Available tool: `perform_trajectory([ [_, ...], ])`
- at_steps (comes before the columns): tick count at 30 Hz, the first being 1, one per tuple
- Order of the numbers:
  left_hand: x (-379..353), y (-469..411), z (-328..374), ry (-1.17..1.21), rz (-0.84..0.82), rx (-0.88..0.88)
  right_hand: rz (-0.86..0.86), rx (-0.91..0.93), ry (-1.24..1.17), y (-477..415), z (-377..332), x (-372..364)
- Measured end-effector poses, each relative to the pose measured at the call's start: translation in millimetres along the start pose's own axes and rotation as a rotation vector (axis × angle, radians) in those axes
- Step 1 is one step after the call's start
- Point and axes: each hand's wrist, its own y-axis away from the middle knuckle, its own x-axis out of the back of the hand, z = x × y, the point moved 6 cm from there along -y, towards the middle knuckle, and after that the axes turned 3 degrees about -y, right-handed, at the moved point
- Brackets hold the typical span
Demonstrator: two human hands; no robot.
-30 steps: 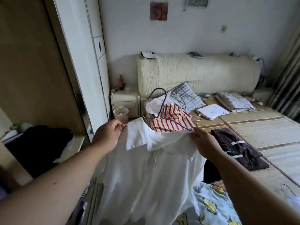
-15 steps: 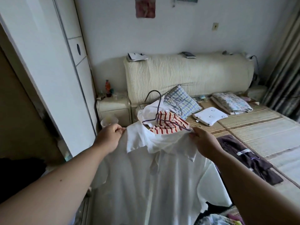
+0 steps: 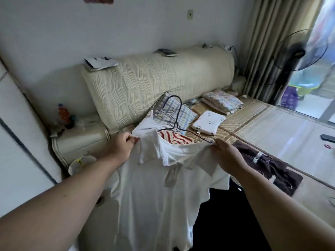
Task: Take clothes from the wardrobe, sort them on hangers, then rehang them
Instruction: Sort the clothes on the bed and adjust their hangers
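A white collared shirt (image 3: 155, 192) hangs in front of me, held up by its shoulders. My left hand (image 3: 119, 147) grips the left shoulder seam and my right hand (image 3: 226, 154) pinches the right shoulder. A dark wire hanger (image 3: 175, 113) sits inside the shirt's neck, its hook rising above the collar and one arm poking out at my right hand. Behind the collar lies a red-and-white striped garment (image 3: 174, 139) on the bed. A dark brown garment (image 3: 268, 167) with a thin hanger lies flat on the bed mat to the right.
The wardrobe's white side (image 3: 20, 134) stands at the left, a nightstand (image 3: 81, 140) with a bottle beside it. The bed (image 3: 282, 134) carries a checked pillow (image 3: 181, 115), a white pillow (image 3: 208, 122) and folded bedding (image 3: 223, 101). A fan (image 3: 297, 51) and curtain stand at the right.
My view has swung right, away from the wardrobe and toward the bed and window. Both hands have kept their hold on the white shirt's shoulders.
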Motion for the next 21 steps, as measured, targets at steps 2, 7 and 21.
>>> perform_trajectory([
  [2, -9, -35, -3, -0.002, 0.032, -0.041, 0.014, -0.031, -0.016, -24, 0, -11],
  [7, -43, -125, -7, -0.002, 0.025, -0.094, 0.052, -0.093, -0.044, -93, 13, -40],
  [21, -207, -358, -13, -0.021, -0.195, -0.082, 0.038, -0.386, -0.135, -284, 92, -105],
])
